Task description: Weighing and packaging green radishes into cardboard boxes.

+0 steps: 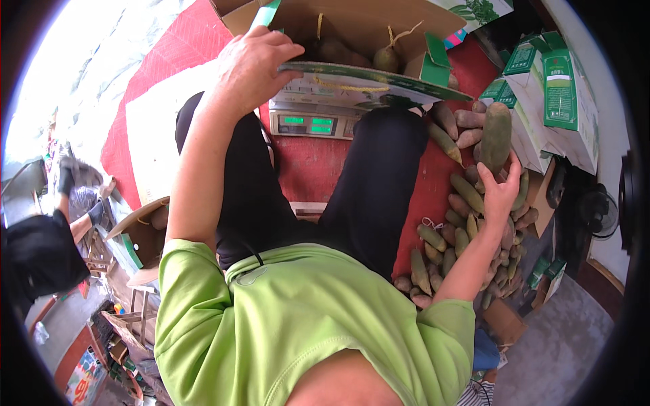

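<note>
My right hand (pixel 500 189) grips the lower end of a thick green radish (pixel 496 135) and holds it upright above a pile of green and pinkish radishes (pixel 467 233). At the front, my left hand (pixel 257 64) is closed over the near left corner of an open cardboard box (pixel 379 15), by its flap. Inside that box lie a few radishes (pixel 386 59), partly in shadow, and a yellow cord handle shows on its near wall. The box rests on a weighing scale (pixel 311 123) with a lit green display, which it partly covers.
White and green cartons (pixel 562 91) stand at the right by the wall. A second open box (pixel 139 233) with radishes is beside my left arm. A black fan (pixel 599 206) is at the far right. Another person's dark-clothed leg (pixel 40 250) shows at the left.
</note>
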`<state>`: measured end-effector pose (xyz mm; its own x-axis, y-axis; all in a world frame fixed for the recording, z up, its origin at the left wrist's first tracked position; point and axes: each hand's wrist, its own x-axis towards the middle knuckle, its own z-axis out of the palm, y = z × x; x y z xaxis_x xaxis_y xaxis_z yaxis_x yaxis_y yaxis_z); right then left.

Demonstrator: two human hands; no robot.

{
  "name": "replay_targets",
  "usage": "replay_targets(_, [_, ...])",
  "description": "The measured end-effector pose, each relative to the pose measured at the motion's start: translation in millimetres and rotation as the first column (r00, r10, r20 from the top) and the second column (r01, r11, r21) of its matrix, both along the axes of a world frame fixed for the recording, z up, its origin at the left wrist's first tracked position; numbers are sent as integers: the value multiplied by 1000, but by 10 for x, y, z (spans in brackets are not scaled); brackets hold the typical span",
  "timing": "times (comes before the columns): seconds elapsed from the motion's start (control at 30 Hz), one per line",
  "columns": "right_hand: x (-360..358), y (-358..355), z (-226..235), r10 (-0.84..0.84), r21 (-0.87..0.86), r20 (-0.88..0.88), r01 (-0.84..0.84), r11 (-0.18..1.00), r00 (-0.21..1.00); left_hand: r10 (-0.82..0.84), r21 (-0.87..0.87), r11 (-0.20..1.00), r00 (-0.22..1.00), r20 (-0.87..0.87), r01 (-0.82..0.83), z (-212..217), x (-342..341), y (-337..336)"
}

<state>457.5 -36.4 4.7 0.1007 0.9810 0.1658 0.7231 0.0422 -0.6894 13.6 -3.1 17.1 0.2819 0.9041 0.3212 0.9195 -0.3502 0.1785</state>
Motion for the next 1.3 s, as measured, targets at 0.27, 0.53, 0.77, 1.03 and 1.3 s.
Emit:
replay_targets(0.27, [-583,442,689,192,164,183,-223,961,964,60,-202,978,998,14,-56,62,13,-30])
replay_targets(0.53, [-1610,1026,935,404,111,529,-533,839,746,206,-120,969,974,-99,-217,114,67,-156])
replay_targets(0.77, [-2483,1349,484,558,-149,589,-599,787,585,248,-96,965,969,20,-245,58,32,-155])
replay_targets(1.03, [-2444,1454,501,532,-55,178,-531,845,828,227,-76,972,973,29,-224,39,-87,-166])
replay_targets(1.3, [-2064,1444,516,435,212,-319,-384,899,842,192,-6,981,977,91,-192,-7,-118,-131])
